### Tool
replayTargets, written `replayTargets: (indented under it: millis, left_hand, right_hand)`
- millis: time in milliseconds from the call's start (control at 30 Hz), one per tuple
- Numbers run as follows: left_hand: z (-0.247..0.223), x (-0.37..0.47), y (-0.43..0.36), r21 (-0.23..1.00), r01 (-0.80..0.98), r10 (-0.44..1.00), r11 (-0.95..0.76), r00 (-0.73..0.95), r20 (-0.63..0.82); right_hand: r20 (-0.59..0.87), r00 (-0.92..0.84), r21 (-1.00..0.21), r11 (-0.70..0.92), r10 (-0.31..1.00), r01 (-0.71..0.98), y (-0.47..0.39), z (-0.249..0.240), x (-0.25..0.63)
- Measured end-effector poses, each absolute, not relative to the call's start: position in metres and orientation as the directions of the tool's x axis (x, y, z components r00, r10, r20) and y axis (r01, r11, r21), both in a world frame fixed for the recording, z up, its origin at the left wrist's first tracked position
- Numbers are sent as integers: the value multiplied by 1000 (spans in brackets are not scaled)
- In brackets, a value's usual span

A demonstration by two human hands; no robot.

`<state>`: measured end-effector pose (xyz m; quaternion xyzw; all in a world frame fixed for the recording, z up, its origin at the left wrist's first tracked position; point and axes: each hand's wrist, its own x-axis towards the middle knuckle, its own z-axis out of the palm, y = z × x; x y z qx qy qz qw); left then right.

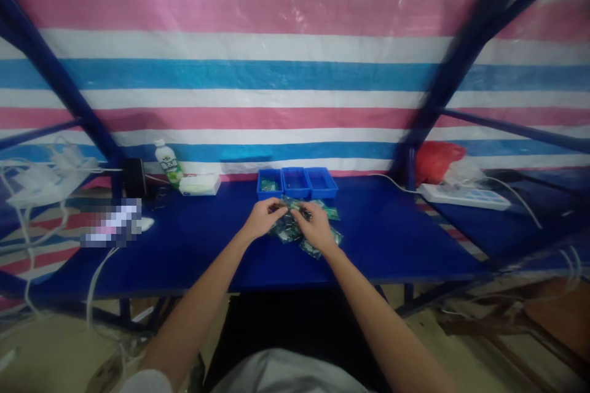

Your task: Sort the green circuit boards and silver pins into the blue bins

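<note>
A loose heap of small flat green pieces, which look like circuit boards, some with a shiny clear surface, lies at the middle of the blue table. Over its left side is my left hand, thumb and fingers closed in a pinch. My right hand is closed likewise over the middle of the heap, its fingertips close to the left ones. Something small and dark shows at the fingertips, too blurred to name. Just behind stand three blue trays: the left tray holds similar green pieces, beside the middle tray and right tray.
On the blue table, a white bottle, tissue pack and black box stand back left. A pixelated object lies at left. A power strip and red bag are at right. Blue posts frame both sides.
</note>
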<state>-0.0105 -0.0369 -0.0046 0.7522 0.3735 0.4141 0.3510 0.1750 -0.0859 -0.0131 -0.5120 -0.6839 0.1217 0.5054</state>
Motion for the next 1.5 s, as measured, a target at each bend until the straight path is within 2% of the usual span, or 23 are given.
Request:
replayTargets:
  millis: [133, 467, 800, 1033, 1300, 1500]
  left_hand:
    - [-15, -2, -46, 862, 218, 870, -457, 312, 382]
    - [-15, -9, -25, 891, 169, 887, -422, 283, 366]
    - [-5, -4, 15, 834, 241, 858, -496, 287, 426]
    - [-14, -5, 6, 783, 312, 841, -538, 267, 471]
    - [-19, -3, -10, 776, 309, 833, -550, 263, 486]
    - [-21, -1, -12, 847, 187, 852, -498, 285, 438]
  right_hand:
    - [574, 85, -690, 425, 815, 586, -93, -13, 174]
    - [528, -9, -731, 460, 849, 504, -61, -3, 172]
    - [493, -67, -809, 486, 867, 330, -12, 5, 177]
    - [441, -119, -851, 456, 890, 260, -15, -6, 178]
    - [390, -120, -880, 408, 913, 245, -29, -11, 183]
    - [429, -113, -844, 442, 896, 304, -37, -9, 183]
